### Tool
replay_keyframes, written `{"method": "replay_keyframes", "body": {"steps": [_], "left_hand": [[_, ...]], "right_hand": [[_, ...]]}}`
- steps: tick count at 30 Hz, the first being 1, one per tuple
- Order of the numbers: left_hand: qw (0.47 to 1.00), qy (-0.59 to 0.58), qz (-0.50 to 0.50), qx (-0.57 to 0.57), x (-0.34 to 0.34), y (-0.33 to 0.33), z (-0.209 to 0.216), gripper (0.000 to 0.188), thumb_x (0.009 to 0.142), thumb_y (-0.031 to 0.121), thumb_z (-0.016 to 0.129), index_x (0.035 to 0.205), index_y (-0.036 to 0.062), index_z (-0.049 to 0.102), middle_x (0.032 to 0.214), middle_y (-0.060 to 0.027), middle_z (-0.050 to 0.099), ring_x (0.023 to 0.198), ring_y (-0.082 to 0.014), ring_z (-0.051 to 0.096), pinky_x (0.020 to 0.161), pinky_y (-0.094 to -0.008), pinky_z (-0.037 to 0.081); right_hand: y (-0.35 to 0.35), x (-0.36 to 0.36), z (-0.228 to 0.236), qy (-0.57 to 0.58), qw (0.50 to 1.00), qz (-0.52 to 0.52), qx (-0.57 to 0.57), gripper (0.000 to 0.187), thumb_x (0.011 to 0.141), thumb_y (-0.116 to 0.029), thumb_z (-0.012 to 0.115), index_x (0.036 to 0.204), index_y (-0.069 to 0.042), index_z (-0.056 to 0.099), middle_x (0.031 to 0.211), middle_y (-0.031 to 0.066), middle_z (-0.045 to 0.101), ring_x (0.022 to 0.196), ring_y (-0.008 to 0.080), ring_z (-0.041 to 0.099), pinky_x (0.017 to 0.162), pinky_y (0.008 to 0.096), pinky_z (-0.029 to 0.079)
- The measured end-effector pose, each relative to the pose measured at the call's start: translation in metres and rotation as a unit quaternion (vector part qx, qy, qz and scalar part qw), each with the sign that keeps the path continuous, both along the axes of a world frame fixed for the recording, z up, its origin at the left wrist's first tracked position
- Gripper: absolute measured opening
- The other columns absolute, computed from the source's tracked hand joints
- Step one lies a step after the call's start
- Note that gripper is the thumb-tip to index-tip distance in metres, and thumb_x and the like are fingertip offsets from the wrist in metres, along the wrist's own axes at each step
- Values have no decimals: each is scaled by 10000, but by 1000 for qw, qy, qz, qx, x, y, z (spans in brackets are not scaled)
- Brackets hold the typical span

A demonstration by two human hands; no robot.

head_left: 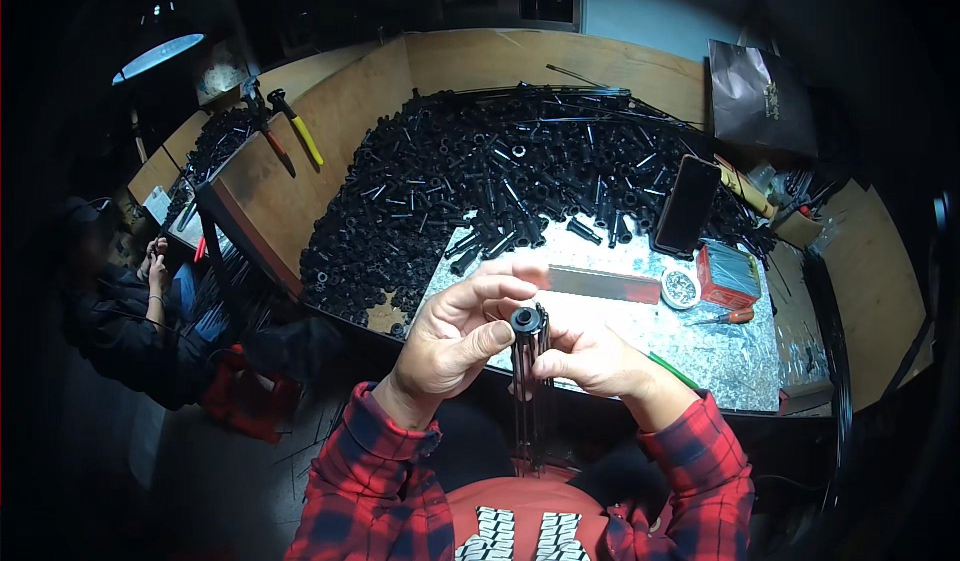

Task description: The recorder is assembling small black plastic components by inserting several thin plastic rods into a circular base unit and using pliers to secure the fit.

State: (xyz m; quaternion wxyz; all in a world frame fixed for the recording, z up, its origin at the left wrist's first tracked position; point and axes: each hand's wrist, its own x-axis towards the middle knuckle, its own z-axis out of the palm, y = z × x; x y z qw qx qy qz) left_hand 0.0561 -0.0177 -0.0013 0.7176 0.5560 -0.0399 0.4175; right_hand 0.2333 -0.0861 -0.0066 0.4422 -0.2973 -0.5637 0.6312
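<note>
A bundle of thin black rods with a round black collar on top, which looks like a folded umbrella frame (527,321), stands upright between my hands in front of my chest. My left hand (448,336) has its thumb against the collar's left side, with its fingers curled above and behind. From the right, my right hand (592,361) closes on the rods just below the collar, thumb in front. The rods hang down toward my lap. Some fingertips are hidden behind the frame. Just beyond my hands, a flat metal bar (600,285) lies on the pale work board (725,366).
Black tubular parts (480,161) are heaped behind the board. A phone (687,206) stands at right, near a tub of small parts (681,288), a red box (728,273) and a screwdriver (738,316). Hammers (297,129) hang on the left wooden partition. A person (120,301) works beyond it.
</note>
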Motion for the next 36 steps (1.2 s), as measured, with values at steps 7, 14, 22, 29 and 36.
{"method": "replay_keyframes", "body": {"steps": [7,14,22,29,36], "left_hand": [[997,4,-79,11,1,18,-3,225,859,83,656,1061,-14,648,1273,-194,483,1140,-250,527,956,-367,449],[994,77,-51,-62,6,16,17,660,857,97,672,1398,10,305,1227,-181,538,1017,-181,602,900,-319,495],[927,243,249,140,0,-5,29,422,781,28,741,1150,-20,542,878,-78,683,781,-115,662,736,-242,535],[819,255,349,377,-16,-8,37,286,718,45,781,963,-17,648,849,-96,679,723,-143,672,660,-243,537],[845,248,268,392,-28,-3,36,233,770,58,718,984,-8,654,872,-127,673,780,-211,673,695,-283,514]], "right_hand": [[9,3,1,-24,996,85,-1,115,876,-128,626,880,-16,598,826,56,632,762,144,607,726,291,499],[-12,-4,0,-10,987,-145,72,72,841,-27,643,902,6,623,856,53,648,816,141,613,778,297,499],[-4,-18,12,-281,844,-326,319,147,778,-46,706,769,7,570,696,107,591,608,224,579,547,311,442],[-1,-17,-5,-196,896,-253,307,94,808,-42,661,778,-1,581,766,105,602,653,202,585,568,303,438],[-5,-22,-2,-159,951,-217,152,188,823,-84,683,737,-5,534,754,64,575,642,135,540,576,263,436]]}}
